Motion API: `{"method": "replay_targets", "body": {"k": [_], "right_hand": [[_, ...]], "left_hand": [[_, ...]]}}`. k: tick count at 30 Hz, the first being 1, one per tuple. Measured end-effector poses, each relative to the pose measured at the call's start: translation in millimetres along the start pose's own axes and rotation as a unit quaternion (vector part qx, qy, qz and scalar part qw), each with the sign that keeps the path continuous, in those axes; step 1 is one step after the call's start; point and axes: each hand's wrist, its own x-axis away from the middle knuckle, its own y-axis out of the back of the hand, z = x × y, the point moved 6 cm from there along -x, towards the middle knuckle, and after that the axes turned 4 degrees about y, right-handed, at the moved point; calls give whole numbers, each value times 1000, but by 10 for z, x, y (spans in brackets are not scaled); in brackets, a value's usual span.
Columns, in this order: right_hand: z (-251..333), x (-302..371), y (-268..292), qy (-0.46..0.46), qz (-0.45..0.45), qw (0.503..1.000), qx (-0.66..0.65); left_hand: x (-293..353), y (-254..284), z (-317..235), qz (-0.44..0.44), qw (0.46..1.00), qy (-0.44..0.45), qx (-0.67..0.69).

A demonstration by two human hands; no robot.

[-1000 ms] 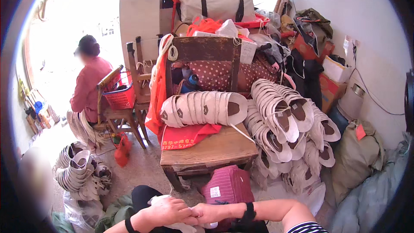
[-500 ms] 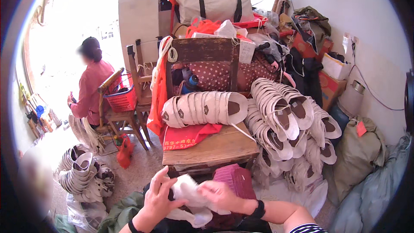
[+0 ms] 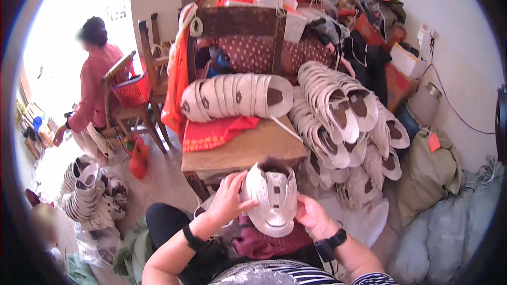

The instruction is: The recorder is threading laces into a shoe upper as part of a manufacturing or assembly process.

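A white shoe upper [image 3: 270,200] is upright over my lap, its dark-lined opening at the far end and its toe toward me. My left hand [image 3: 228,200] grips its left side, fingers along the edge. On the other side my right hand [image 3: 316,218] holds the lower right edge, thumb on top. Under it lies a maroon cloth [image 3: 266,243]. Part of another white piece shows beneath my left hand, mostly hidden. Beyond, a row of nested white shoe uppers [image 3: 232,96] lies on a red cloth [image 3: 219,133] on a wooden chair [image 3: 259,150].
Stacked shoe uppers [image 3: 343,119] fill the floor right of the chair, beside a tan sack [image 3: 430,179] and grey-blue sacks [image 3: 449,237]. Another pile [image 3: 82,192] stands at left. A co-worker in a pink top [image 3: 100,74] sits beyond, near a chair with a red basket [image 3: 132,89].
The shoe upper has come up between my hands, its opening now facing away. My view has tipped lower. The co-worker's arm now reaches down to the left.
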Motion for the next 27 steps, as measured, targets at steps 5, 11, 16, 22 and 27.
{"method": "replay_targets", "body": {"k": [5,11,16,22,27], "right_hand": [[182,22,-122,12,-51,996,67],[668,-14,-688,352,-31,734,580],[453,-519,-552,289,80,781,547],[308,-773,-313,204,65,836,506],[230,-841,-243,153,51,889,428]], "left_hand": [[-108,-287,-33,-71,993,15,97],[-83,-326,73,-135,976,29,168],[-90,-498,86,-138,967,152,153],[49,-718,322,-121,944,225,208],[19,-773,441,-89,946,232,208]]}}
